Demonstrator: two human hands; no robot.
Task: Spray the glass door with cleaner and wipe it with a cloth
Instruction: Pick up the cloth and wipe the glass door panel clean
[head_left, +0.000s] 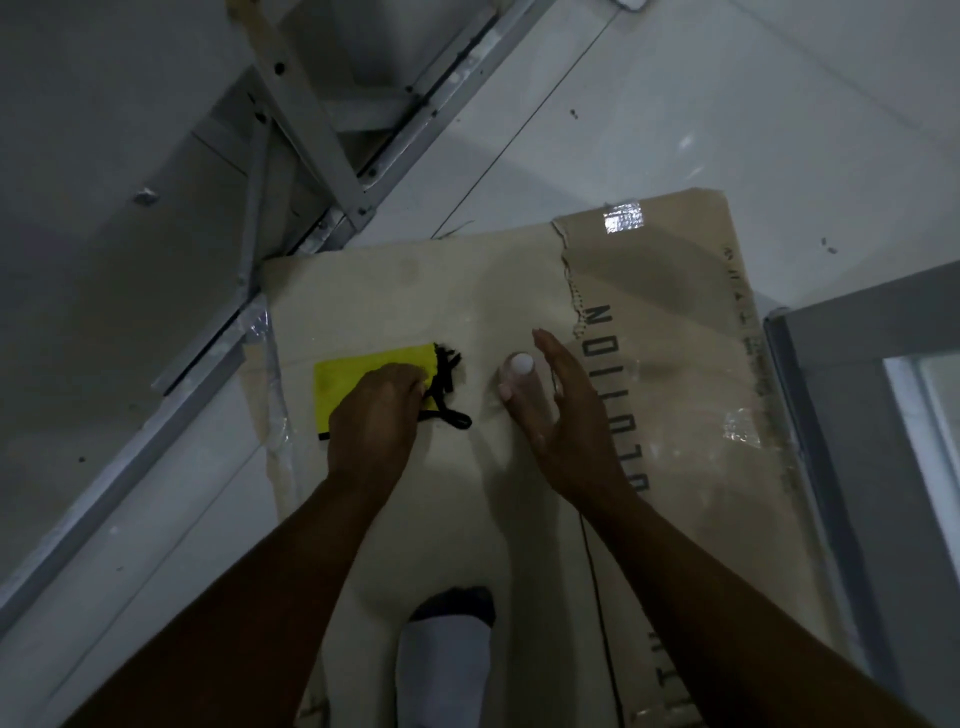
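Now looks straight down on a flattened cardboard sheet (415, 291) spread over the white tiled floor (675, 104). Holds the left hand (374, 415) on a yellow cloth (337, 374) with black fringe at its right end, fingers curled over the cloth's near part and gripping it against the cardboard. Has the right hand (566, 410) open, fingers straight and together, palm turned toward a white-capped bottle (521, 364) standing on the cardboard between the two hands, just beside the cloth's fringe. Cannot tell whether the thumb touches the bottle. Stands with one white-clad foot (447, 654) on the cardboard's near end. Sees a metal-framed glass door (831, 389) at the right edge, just beside the cardboard. Sees also a metal track (322, 130) running diagonally across the upper left, meeting the cardboard's far left corner. Dim light throughout.
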